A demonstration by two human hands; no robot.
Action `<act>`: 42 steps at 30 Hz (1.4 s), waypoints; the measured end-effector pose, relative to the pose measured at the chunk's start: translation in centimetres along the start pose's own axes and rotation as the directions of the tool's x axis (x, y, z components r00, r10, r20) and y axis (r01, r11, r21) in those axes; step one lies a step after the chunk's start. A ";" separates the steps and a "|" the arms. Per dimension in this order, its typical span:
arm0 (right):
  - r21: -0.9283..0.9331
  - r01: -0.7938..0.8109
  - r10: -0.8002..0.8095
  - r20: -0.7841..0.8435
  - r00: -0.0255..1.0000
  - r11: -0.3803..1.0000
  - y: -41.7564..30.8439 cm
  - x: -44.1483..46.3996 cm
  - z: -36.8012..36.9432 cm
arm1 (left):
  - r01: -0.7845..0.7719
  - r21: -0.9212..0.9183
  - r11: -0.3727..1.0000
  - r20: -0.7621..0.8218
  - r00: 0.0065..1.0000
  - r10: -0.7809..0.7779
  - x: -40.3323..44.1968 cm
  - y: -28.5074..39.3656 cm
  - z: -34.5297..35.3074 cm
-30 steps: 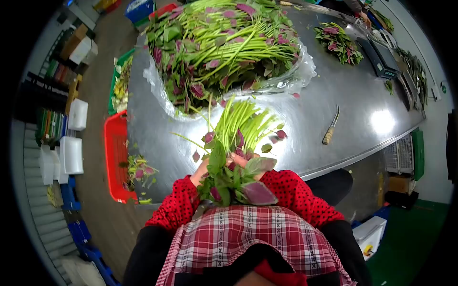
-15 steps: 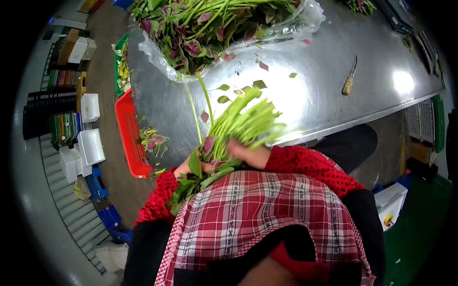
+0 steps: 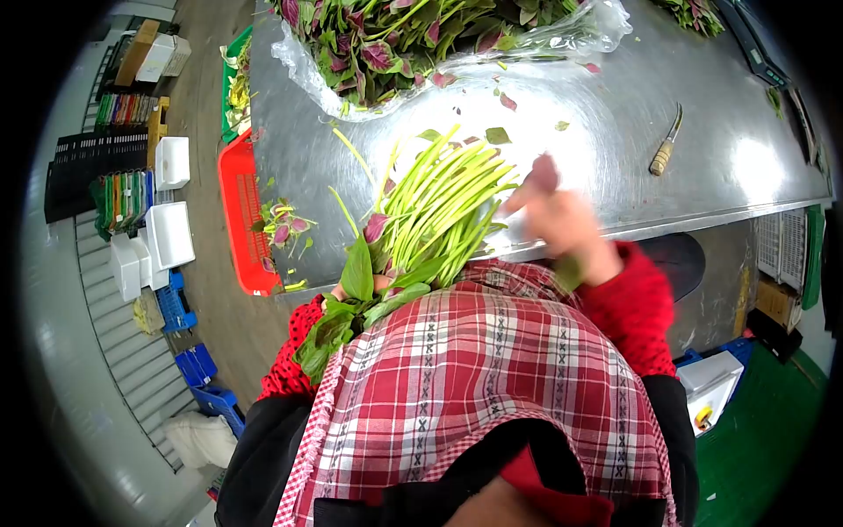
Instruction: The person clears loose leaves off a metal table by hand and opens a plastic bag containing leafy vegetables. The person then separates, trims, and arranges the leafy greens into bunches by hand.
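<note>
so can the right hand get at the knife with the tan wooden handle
Probably yes: the knife lies on the shiny metal table, handle nearer the person, with nothing between it and the blurred right hand, though a purple leaf shows by that hand.

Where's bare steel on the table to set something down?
Widest: between the plastic sheet and the knife. Another: between knife and scale. Crowded: the leafy heap, around the bunch and blurred right hand, and the left edge, trimmings by the red crate.
</note>
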State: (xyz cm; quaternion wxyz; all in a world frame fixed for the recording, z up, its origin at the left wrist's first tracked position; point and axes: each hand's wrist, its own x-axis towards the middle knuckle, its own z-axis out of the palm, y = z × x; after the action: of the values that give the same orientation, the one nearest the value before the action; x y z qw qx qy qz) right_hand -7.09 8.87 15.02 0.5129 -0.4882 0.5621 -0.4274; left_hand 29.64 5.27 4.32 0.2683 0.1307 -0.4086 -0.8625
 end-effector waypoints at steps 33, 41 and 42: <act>-0.171 -0.027 0.020 -0.043 0.999 0.985 -4.2 2.8 -4.1 | 0.134 0.223 0.965 -0.172 0.980 -0.096 6.2 4.4 8.7; 0.160 -0.146 0.182 -0.242 0.953 0.976 -2.8 1.3 -2.8 | 0.195 0.201 0.960 -0.271 0.953 -0.137 6.7 4.8 10.3; 0.044 -0.105 0.112 -0.213 0.971 0.994 -3.1 1.9 -4.6 | 0.195 0.237 0.952 -0.273 0.954 -0.127 6.5 4.5 9.5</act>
State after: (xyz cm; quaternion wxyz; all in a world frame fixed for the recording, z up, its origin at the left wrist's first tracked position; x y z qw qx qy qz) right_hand -11.29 6.38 18.28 0.4795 -0.3993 0.6330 -0.4581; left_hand 21.65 5.19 13.80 0.2270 0.3076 -0.4685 -0.7964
